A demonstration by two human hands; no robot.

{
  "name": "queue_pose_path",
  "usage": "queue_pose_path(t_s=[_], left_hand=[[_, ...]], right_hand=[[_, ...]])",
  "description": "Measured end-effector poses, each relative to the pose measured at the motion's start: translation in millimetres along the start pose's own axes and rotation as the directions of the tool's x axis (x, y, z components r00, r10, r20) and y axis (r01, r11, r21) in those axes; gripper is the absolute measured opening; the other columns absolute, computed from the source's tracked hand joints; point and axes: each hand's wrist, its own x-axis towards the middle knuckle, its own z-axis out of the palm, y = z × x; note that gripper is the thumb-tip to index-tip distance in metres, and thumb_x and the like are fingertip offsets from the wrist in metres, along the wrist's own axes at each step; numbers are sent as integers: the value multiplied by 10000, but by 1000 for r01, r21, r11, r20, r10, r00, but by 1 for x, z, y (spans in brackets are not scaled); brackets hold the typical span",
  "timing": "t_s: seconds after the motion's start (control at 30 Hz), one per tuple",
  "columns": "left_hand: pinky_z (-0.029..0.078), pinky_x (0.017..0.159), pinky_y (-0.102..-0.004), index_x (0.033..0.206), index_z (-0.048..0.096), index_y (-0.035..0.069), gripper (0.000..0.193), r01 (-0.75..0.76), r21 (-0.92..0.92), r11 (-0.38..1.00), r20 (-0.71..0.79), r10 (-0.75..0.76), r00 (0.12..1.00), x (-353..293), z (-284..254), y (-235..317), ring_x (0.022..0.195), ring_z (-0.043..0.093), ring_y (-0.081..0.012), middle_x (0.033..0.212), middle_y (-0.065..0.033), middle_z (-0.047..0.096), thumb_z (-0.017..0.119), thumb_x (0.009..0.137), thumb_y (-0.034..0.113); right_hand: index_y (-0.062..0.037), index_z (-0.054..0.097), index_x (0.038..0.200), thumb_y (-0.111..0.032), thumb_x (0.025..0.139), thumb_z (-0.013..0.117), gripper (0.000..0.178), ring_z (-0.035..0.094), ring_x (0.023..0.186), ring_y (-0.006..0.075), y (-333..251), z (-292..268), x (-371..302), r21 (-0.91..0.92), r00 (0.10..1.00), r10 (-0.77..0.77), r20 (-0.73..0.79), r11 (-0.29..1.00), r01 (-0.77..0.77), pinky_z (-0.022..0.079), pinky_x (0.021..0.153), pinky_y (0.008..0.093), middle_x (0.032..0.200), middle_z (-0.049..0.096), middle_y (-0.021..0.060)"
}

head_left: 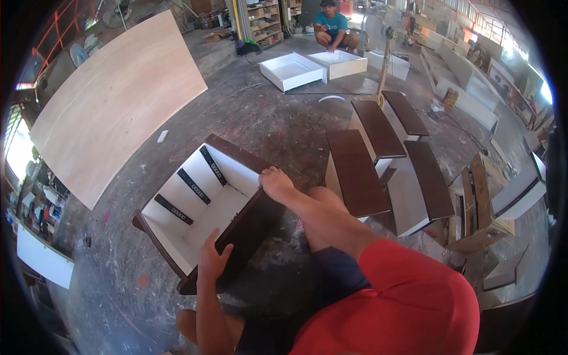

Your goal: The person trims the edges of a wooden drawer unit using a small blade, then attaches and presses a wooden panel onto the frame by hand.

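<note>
Fingers of the left hand (213, 260) are clamping the near dark side of the cabinet carcass (201, 207) lying open on the floor, a bare foot (277, 180) bracing its rim. Right hand's hidden, can't tell. Steady pressure seems key.

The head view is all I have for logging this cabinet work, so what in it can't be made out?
- Right hand: not in the head view; the red-clad shoulder fills the lower right.
- Left hand: its grip on the dark side panel of the cabinet box; fingers curl over the edge, tips hidden.
- Drawer runners: too small for detail.
- Far shelves: contents blurred.
</note>
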Motion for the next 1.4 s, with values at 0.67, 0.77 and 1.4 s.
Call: queue_pose_path(t_s=[0.67,0.77,1.4], left_hand=[[466,1125,-454,1440,584,60,591,-56,78,995,26,54,998,-4,-7,13,1329,587,-381,1425,-185,632,774,926,283],[465,1125,-453,1438,584,55,591,-62,72,995,19,61,998,-6,-6,9,1331,585,-381,1426,-184,631,774,925,281],[465,1126,-448,1449,580,55,610,-71,37,997,17,70,997,-7,-1,-4,1337,586,-369,1443,-182,625,772,923,298]], right_hand=[[-88,770,947,-135,881,631,161,654,1054,319,4,21,-6,179,981,-192,-7,965,190,565,920,441,1048,726,108],[-64,757,944,-108,857,652,143,654,1075,328,7,9,-1,155,997,-61,40,986,54,563,934,432,1051,718,122],[-58,773,955,-146,876,656,166,655,1095,317,-13,-6,-3,-16,991,-78,113,997,80,558,951,462,1072,735,113]])
